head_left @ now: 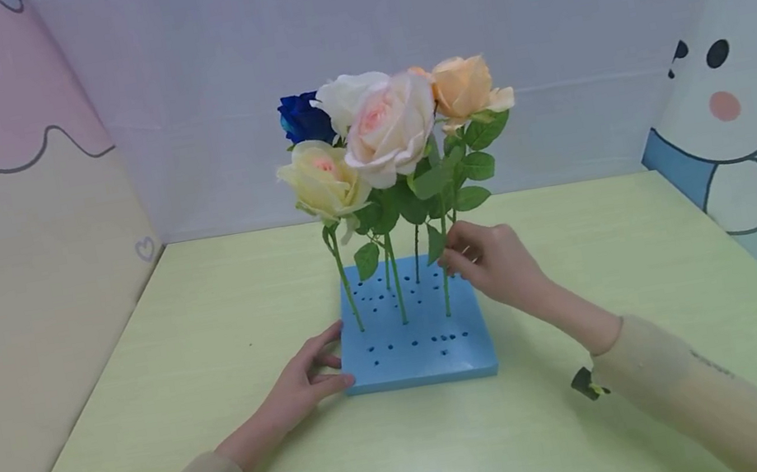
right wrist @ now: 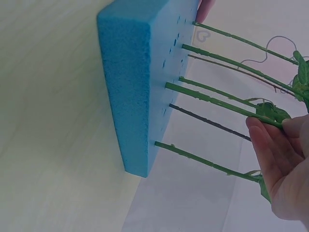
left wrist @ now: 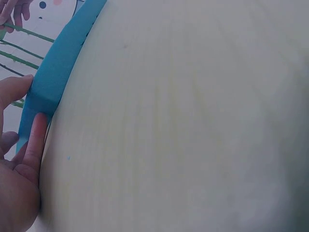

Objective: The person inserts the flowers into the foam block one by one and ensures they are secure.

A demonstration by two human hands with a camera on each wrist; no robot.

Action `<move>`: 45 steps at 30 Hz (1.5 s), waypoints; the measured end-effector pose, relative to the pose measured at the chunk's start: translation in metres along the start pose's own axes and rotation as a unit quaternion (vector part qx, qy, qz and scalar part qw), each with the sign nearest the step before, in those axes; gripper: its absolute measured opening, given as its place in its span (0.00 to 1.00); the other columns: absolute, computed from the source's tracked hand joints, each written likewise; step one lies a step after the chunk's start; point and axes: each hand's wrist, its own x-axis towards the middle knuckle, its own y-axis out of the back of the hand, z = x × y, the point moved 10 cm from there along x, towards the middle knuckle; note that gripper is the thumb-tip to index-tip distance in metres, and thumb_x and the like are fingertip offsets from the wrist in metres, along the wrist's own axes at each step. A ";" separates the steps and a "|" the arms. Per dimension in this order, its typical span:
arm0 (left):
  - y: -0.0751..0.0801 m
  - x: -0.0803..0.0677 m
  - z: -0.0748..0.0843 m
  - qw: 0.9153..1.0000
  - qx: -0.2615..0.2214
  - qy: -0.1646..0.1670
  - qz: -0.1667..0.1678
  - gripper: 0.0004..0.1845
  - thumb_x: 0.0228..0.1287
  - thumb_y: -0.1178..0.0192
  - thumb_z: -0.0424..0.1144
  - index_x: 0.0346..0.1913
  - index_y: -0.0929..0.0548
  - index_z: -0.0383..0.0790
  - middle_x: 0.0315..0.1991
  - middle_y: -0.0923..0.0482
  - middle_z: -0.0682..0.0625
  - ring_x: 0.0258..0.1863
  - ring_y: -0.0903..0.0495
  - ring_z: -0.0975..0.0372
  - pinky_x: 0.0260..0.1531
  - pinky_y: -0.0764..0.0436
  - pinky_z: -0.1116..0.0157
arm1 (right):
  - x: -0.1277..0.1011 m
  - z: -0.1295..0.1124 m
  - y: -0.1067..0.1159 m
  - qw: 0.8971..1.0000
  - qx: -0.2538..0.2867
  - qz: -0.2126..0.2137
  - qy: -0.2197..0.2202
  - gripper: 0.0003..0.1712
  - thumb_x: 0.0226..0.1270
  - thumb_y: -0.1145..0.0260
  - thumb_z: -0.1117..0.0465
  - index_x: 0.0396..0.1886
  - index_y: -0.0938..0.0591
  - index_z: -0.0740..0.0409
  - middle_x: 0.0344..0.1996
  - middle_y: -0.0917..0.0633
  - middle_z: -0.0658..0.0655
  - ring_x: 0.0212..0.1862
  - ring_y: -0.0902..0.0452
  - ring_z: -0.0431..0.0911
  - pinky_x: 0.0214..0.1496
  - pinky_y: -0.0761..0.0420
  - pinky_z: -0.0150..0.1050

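Note:
Artificial roses stand upright in a blue foam block (head_left: 421,364) with holes in its top. A cream rose (head_left: 322,180) is at the front left and a large pale pink rose (head_left: 392,129) in the middle. Behind them are a dark blue rose (head_left: 305,119), a white rose (head_left: 348,99) and a peach rose (head_left: 464,88). My right hand (head_left: 503,261) pinches the front-right green stem (right wrist: 212,100) below its leaves; which bloom it bears is hard to tell. My left hand (head_left: 301,382) touches the block's left side, fingers extended and spread.
The block sits on a pale yellow-green table (head_left: 211,314). Behind the table hangs a whitish cloth backdrop (head_left: 200,115). Cartoon-printed panels flank it, the right one with a white character (head_left: 725,103). Leaves (head_left: 479,165) crowd around the right hand's fingers.

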 end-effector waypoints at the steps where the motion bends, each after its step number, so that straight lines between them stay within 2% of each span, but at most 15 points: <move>1: 0.000 0.000 0.000 1.000 0.000 0.001 0.001 0.45 0.60 0.30 0.43 0.77 0.43 0.55 0.76 0.40 0.47 0.56 0.24 0.54 0.47 0.19 0.73 | 0.000 0.000 0.000 1.000 0.001 0.002 -0.003 0.04 0.67 0.36 0.69 0.31 0.20 0.62 0.28 0.11 0.58 0.26 0.13 0.47 0.31 0.14 0.33; 12: 0.001 0.000 0.001 1.000 -0.001 -0.001 0.003 0.45 0.61 0.31 0.42 0.77 0.43 0.55 0.76 0.40 0.47 0.57 0.25 0.54 0.47 0.19 0.74 | -0.006 0.005 0.003 0.998 0.002 0.051 -0.038 0.05 0.68 0.36 0.66 0.31 0.21 0.62 0.24 0.13 0.57 0.24 0.13 0.46 0.29 0.15 0.34; 16: -0.001 -0.002 0.001 1.000 -0.003 0.001 0.002 0.45 0.61 0.31 0.43 0.77 0.43 0.55 0.75 0.40 0.47 0.57 0.25 0.54 0.47 0.19 0.73 | -0.009 0.010 0.002 0.997 0.002 0.053 -0.055 0.05 0.66 0.36 0.66 0.30 0.22 0.60 0.25 0.12 0.57 0.25 0.13 0.46 0.30 0.15 0.35; 20: -0.004 -0.003 0.000 1.000 -0.007 0.002 -0.006 0.45 0.61 0.31 0.43 0.78 0.43 0.55 0.76 0.40 0.47 0.57 0.25 0.54 0.47 0.19 0.73 | -0.011 0.010 0.003 0.997 0.005 0.050 -0.051 0.02 0.65 0.35 0.67 0.34 0.21 0.62 0.28 0.11 0.58 0.28 0.12 0.47 0.32 0.14 0.34; 24: -0.005 -0.002 0.001 1.000 -0.009 -0.004 -0.006 0.45 0.61 0.31 0.42 0.77 0.43 0.55 0.76 0.40 0.47 0.57 0.25 0.54 0.47 0.18 0.73 | -0.006 0.002 0.012 0.998 0.014 0.055 -0.035 0.05 0.64 0.33 0.68 0.38 0.19 0.63 0.30 0.11 0.59 0.32 0.12 0.49 0.31 0.14 0.33; 29: -0.003 -0.001 0.001 1.000 -0.007 -0.007 -0.004 0.45 0.61 0.31 0.42 0.78 0.43 0.54 0.76 0.41 0.46 0.57 0.25 0.53 0.47 0.18 0.73 | 0.002 0.002 0.012 0.998 0.041 0.009 -0.041 0.06 0.68 0.35 0.67 0.42 0.16 0.64 0.34 0.11 0.61 0.32 0.13 0.51 0.33 0.14 0.31; 35: -0.004 0.000 0.000 1.000 -0.008 -0.003 -0.006 0.45 0.61 0.31 0.42 0.78 0.43 0.55 0.76 0.41 0.46 0.57 0.25 0.54 0.47 0.18 0.73 | 0.006 0.007 0.010 0.995 0.055 -0.051 -0.066 0.05 0.68 0.36 0.68 0.38 0.16 0.65 0.35 0.11 0.62 0.31 0.11 0.51 0.35 0.13 0.35; 39: -0.003 0.001 -0.001 1.000 -0.009 -0.001 -0.005 0.45 0.61 0.31 0.42 0.77 0.43 0.55 0.76 0.41 0.46 0.57 0.25 0.54 0.47 0.18 0.73 | 0.007 0.010 0.012 0.994 0.062 -0.053 -0.073 0.04 0.68 0.35 0.68 0.37 0.16 0.66 0.33 0.10 0.63 0.31 0.11 0.52 0.34 0.12 0.38; 45: -0.003 0.002 -0.001 1.000 -0.006 -0.001 -0.005 0.45 0.61 0.31 0.43 0.77 0.43 0.56 0.76 0.41 0.47 0.58 0.25 0.54 0.47 0.19 0.73 | 0.004 0.010 0.015 0.995 0.072 -0.014 -0.060 0.03 0.68 0.37 0.69 0.36 0.18 0.66 0.31 0.10 0.63 0.30 0.11 0.48 0.31 0.13 0.38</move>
